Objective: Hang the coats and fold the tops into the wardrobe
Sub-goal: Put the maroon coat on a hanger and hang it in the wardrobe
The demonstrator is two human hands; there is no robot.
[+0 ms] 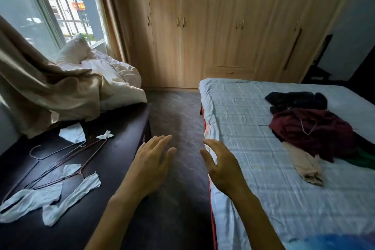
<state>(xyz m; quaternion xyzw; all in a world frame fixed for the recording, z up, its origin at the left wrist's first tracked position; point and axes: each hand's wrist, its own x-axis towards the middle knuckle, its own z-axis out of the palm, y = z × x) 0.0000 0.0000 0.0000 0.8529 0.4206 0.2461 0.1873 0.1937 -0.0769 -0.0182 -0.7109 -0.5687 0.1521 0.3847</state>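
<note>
Fingers first: both sets are spread loose and holding nothing. The left hand (151, 163) hovers by the corner of the dark tabletop (113, 160), the right hand (222, 165) over the near edge of the bed (253, 148), with bare floor between them.

The clothes pile (310, 126) sits well apart from the right hand, over on the far side of the bed: something black at the back, a maroon piece on top with a thin wire loop poking out, a beige bit trailing toward the front, green at the edge. Can't tell which are coats and which are tops from here.

The wire hangers (58, 164) lie on the tabletop near the left hand, all crossed over each other with white rags (71, 195) knotted around them. The wardrobe (213, 26) is across the room, every door closed.

My guess is nothing's started yet. Stuff that could go sideways: grabbing one hanger probably drags the whole tangle and the rags along. Pulling the maroon piece could haul the rest off the bed, since they're heaped together. And walking over with both hands full means no free hand for those doors.
</note>
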